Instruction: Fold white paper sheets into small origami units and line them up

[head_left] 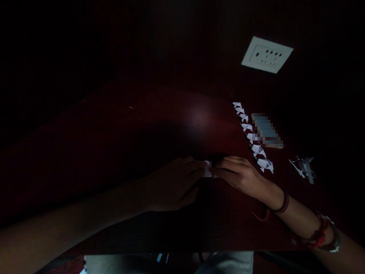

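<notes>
A small piece of white folded paper (208, 173) lies on the dark red table between my two hands. My left hand (179, 179), with a ring on one finger, reaches in from the left in shadow, and its fingertips press on the paper's left side. From the right, my right hand (239, 173) holds the paper's other edge with its fingers close together. Parts of the paper are hidden under the fingertips of both hands. Just beyond my right hand, a row of several small folded white paper figures (258, 150) runs away from me, the nearest being one paper figure (265, 164).
A phone (267, 130), blurred out, lies right of the row. Farther right is a small tangle of whitish, partly clear material (306, 169). A white wall socket (267, 55) is at the back right. The table's front edge (171, 252) runs above my lap; the room is dim.
</notes>
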`<state>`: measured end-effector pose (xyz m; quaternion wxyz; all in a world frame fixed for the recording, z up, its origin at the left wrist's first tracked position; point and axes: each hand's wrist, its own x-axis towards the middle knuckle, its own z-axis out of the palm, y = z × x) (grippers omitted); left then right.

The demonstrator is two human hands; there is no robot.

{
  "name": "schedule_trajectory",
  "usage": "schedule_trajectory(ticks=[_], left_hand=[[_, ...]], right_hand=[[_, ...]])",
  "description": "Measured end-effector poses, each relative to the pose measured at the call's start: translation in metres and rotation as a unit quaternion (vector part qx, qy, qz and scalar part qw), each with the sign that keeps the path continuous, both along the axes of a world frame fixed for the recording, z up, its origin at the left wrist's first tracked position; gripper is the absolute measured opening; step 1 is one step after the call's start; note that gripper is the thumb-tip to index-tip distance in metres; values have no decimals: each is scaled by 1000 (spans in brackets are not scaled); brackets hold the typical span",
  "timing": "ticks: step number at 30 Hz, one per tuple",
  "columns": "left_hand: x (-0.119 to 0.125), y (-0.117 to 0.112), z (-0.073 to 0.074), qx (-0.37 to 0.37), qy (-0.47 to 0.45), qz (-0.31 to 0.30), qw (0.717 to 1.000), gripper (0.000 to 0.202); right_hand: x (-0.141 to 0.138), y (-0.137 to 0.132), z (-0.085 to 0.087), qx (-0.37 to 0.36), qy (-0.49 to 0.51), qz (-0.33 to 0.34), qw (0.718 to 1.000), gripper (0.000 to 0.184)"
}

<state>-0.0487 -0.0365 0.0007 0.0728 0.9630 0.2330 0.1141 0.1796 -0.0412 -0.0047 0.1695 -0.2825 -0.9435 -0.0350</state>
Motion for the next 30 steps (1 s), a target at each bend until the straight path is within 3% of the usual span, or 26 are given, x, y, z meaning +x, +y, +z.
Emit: schedule_trajectory(ticks=[6,12,19,30], left_hand=[[-4,9,2,-18,2,-33,999,41],[-5,10,3,-17,13,-41,999,43],[-6,12,5,-18,9,-62,998,43],[-4,13,4,-24,16,-58,998,45]], right_hand=[[0,1,5,-25,-17,-6,1000,19],[-3,0,8,24,-55,16,998,25],[-1,2,9,-13,-55,10,998,24],[-4,-2,9,74,-94,30,992,21]])
